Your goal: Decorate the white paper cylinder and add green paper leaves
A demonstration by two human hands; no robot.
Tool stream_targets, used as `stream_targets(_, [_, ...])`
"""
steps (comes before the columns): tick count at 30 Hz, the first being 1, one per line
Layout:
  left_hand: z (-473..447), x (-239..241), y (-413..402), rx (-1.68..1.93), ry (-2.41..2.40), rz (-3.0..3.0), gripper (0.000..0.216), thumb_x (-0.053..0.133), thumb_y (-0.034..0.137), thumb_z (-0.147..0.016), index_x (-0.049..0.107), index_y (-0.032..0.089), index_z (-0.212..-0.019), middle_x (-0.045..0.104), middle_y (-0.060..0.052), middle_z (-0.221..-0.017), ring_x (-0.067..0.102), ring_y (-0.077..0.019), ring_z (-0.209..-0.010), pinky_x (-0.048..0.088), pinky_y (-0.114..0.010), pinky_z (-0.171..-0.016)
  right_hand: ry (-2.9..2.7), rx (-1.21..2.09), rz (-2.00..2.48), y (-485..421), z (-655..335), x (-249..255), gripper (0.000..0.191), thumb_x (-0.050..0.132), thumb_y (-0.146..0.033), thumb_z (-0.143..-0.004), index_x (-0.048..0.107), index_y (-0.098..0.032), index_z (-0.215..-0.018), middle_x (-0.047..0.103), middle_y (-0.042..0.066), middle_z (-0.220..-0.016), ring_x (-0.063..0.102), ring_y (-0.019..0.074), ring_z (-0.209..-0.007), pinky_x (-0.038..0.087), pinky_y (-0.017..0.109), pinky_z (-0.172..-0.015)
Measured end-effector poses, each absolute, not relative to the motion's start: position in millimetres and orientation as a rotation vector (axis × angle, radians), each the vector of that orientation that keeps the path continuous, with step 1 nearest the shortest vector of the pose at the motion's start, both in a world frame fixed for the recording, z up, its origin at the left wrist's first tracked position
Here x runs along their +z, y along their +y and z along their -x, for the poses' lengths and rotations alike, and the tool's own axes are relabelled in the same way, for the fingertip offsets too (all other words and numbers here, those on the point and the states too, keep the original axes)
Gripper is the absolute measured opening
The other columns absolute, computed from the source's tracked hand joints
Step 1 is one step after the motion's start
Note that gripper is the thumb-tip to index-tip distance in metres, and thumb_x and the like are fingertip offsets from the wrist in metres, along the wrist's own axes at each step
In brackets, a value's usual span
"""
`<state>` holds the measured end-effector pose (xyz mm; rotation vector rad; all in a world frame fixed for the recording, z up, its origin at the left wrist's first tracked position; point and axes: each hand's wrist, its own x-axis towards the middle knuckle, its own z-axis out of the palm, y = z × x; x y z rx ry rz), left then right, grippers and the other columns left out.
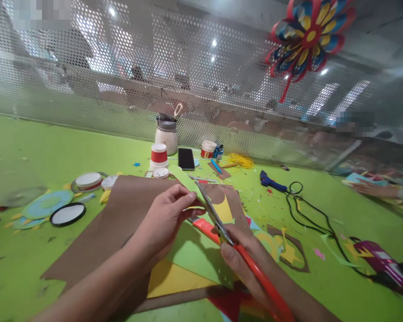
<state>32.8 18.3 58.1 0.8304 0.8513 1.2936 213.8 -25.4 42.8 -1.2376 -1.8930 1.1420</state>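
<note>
Right hand grips scissors | left hand pinches green paper

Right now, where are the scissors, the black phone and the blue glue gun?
scissors (222, 231): head view, on the metal pivot where the blades cross.
black phone (186, 158): head view, middle of its dark screen.
blue glue gun (270, 182): head view, on its blue body.

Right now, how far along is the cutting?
Done: cut discs lie at the left. In hand: the left hand pinches a green strip while the right hand holds scissors, blades at the strip's edge. Left, probably: the yellow sheet and green sheet beneath look largely whole; the glue gun lies apart.
</note>
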Motion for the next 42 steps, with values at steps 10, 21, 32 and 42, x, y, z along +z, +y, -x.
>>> stream_targets(10, [-31.8,58.9,18.8,1.275,0.844,-0.839,0.016,0.068,0.021,-0.076,0.056,0.016,-0.067,0.064,-0.001,-0.070,0.062,-0.0155,-0.069,0.050,-0.032,-0.073,-1.888,1.171,1.257,-23.0,-214.7,41.9,0.060,0.041,-0.069,-0.083,0.057,-0.015,-0.104,0.036,-0.004,-0.060,0.034,0.0104,-0.053,0.026,0.024,-0.047])
stream_targets(21, [-29.7,56.9,20.1,1.245,0.814,-0.875,0.011,0.061,0.024,-0.082,0.059,0.015,-0.075,0.065,-0.003,-0.075,0.064,-0.0187,-0.076,0.050,-0.033,-0.074,-1.889,1.163,1.235,-23.7,-213.6,42.7,0.059,0.041,-0.068,-0.084,0.056,-0.015,-0.105,0.035,-0.004,-0.061,0.032,0.0107,-0.054,0.024,0.024,-0.046])
stream_targets(32, [-30.7,57.8,18.8,1.262,0.805,-0.865,0.011,0.059,0.023,-0.083,0.063,0.014,-0.078,0.067,-0.006,-0.079,0.062,-0.0176,-0.075,0.051,-0.031,-0.070,-1.928,1.119,1.229,-23.3,-214.6,39.6,0.054,0.039,-0.065,-0.085,0.056,-0.016,-0.100,0.038,-0.002,-0.065,0.035,0.0119,-0.057,0.027,0.025,-0.049])
stream_targets(42, [-29.1,53.6,21.8,1.259,0.811,-0.886,0.014,0.057,0.025,-0.085,0.062,0.013,-0.079,0.066,-0.007,-0.078,0.063,-0.0199,-0.078,0.052,-0.034,-0.074,-1.875,1.184,1.225,-22.0,-214.4,38.2,0.058,0.043,-0.067,-0.084,0.057,-0.014,-0.104,0.037,-0.004,-0.061,0.031,0.0093,-0.052,0.025,0.024,-0.047])
